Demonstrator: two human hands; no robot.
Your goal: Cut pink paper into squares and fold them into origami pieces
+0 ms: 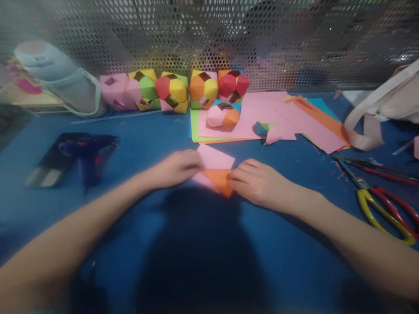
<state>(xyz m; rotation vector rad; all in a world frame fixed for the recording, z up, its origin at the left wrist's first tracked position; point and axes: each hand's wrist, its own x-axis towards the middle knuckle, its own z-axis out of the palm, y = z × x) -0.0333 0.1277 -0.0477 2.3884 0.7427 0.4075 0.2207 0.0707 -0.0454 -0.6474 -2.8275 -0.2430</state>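
now pinching left edge of pink-and-orange paper [216,174] with bunched left hand [183,166], right edge with curled right hand [257,179]! holding it low at blue table [281,257], resting or lifted, cannot tell; working just in front of sheets [258,113], between glue gun [87,148] at left and scissors [363,185] at right, with row of paper balls [178,89] farther back.

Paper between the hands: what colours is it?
Paper: pink and orange, best seen in the head view.
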